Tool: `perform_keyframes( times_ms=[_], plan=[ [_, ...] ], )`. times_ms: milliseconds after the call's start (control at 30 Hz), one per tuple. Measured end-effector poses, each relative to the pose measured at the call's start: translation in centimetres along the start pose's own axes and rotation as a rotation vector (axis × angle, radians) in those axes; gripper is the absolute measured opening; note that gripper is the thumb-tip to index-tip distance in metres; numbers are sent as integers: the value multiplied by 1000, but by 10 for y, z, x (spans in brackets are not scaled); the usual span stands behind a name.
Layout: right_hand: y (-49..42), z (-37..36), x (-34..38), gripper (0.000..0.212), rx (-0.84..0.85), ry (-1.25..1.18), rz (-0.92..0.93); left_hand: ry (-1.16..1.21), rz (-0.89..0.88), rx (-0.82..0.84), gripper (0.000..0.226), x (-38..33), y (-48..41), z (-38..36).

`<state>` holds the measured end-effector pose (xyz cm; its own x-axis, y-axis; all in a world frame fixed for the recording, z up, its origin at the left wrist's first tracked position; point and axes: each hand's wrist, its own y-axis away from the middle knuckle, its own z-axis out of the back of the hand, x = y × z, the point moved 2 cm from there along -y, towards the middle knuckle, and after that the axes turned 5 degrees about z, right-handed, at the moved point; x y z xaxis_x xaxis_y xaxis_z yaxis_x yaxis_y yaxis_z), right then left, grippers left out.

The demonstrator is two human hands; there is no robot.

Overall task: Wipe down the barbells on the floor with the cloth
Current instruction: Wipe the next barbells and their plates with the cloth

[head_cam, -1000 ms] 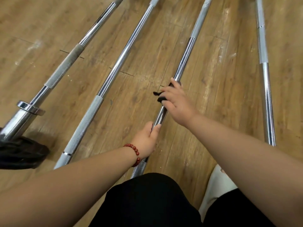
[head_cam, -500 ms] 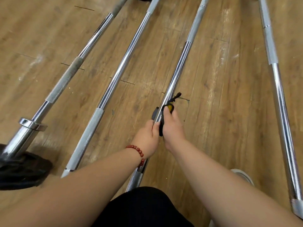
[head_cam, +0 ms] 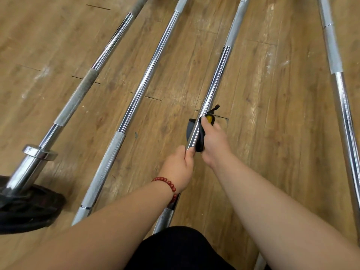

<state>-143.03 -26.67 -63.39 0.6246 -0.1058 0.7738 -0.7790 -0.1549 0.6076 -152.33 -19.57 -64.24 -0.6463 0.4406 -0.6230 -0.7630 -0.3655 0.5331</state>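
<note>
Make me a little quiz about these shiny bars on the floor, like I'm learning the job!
1. True or false: the right hand grips a black cloth around a shiny chrome steel barbell.
2. What does the left hand hold? A) that same barbell B) the cloth C) nothing
3. Fill in: ____ barbells lie on the brown wooden floor.
Key: 1 true; 2 A; 3 four.

L hand grips barbell shaft; R hand, at its 1 o'clock, holds black cloth round shaft.
</note>
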Motion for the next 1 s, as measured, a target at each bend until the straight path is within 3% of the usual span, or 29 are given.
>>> perform_keyframes(
  times_ms=[133,200,300,467,633,733,867,1000],
  plan=[
    [-28,-4,19,17,-43,65,119,-15,-15,-19,35,-3,3,0],
    [-20,2,10,40,0,426,342,-28,-22,-31,34,-5,4,0],
    [9,13,-16,58,228,908,717,-48,-20,-35,32,-7,6,-1],
    [-26,18,24,42,489,1340,1052,-67,-2,-50,33,-8,7,-4],
    [-32,15,39,44,894,1635,1362,-92,21,-19,33,-11,7,-4],
    [-37,16,59,52,1084,1773,1365,-124,44,3,34,-14,9,-3],
    [-42,2,82,48,879,2143,1177,-192,36,17,30,-23,11,1],
    [-14,5,72,53,1063,2224,1049,-172,79,107,29,-30,13,8]
  ],
)
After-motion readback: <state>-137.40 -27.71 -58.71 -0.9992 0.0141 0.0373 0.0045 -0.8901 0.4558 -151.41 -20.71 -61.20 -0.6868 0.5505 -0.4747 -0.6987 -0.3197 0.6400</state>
